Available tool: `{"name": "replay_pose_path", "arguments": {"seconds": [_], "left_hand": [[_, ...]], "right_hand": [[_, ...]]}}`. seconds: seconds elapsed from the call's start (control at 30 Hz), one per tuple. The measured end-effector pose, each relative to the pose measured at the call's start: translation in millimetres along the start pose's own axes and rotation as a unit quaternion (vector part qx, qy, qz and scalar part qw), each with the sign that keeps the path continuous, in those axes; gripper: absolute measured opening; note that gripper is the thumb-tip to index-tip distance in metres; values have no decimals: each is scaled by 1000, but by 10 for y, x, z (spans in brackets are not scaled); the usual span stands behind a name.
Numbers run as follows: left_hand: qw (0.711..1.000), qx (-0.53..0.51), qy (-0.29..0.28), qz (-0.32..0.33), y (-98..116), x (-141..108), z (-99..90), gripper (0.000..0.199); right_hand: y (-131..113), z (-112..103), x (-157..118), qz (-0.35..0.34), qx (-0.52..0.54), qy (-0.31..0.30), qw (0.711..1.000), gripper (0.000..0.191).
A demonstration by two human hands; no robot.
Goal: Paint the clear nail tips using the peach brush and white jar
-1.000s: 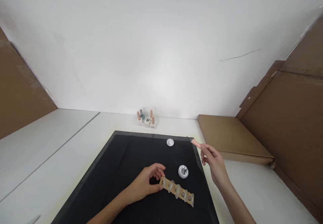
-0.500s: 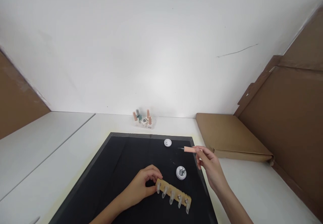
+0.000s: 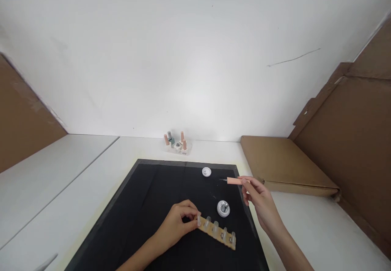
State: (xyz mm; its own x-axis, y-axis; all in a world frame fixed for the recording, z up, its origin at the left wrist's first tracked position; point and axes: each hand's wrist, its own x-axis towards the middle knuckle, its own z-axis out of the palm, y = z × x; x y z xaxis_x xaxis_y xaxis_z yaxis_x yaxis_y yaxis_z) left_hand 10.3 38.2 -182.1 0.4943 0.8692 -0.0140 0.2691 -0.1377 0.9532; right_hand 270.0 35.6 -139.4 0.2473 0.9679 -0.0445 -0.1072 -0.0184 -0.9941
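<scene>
My left hand (image 3: 181,219) pinches the left end of a tan nail-tip stand (image 3: 218,235) between thumb and fingers. Several clear false nail tips (image 3: 215,227) sit in a row along it, pointing away from me. My right hand (image 3: 255,189) grips a nail polish brush (image 3: 234,180) by its peach cap handle, the thin bristle end pointing left over the mat. Between the hands stands a small round white pot (image 3: 223,208) with something silvery in it. Farther back lies a white lid (image 3: 206,172), showing its inside.
A black mat (image 3: 159,197) covers the work area on the white table (image 3: 122,153). Behind it, a clear tray (image 3: 177,150) holds several small bottles with peach and grey caps. A flat cardboard box (image 3: 284,157) lies at the right, near a cardboard side wall (image 3: 351,140).
My left hand has turned the stand, so the nail tips that pointed toward me now point away. The whole view has shifted slightly. The brush has hardly moved over the mat.
</scene>
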Motion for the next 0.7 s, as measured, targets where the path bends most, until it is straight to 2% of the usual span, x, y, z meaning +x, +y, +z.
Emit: {"name": "replay_pose_path", "arguments": {"seconds": [0.2, 0.47, 0.7], "left_hand": [[1000, -2, 12, -4, 4, -13, 13, 14], [1000, 4, 7, -9, 67, -39, 16, 14], [1000, -10, 4, -16, 118, -96, 36, 15]], "right_hand": [[-67, 119, -99, -9, 10, -37, 999, 49], [69, 516, -485, 0, 13, -181, 983, 47], [148, 525, -568, -67, -63, -229, 969, 39]]}}
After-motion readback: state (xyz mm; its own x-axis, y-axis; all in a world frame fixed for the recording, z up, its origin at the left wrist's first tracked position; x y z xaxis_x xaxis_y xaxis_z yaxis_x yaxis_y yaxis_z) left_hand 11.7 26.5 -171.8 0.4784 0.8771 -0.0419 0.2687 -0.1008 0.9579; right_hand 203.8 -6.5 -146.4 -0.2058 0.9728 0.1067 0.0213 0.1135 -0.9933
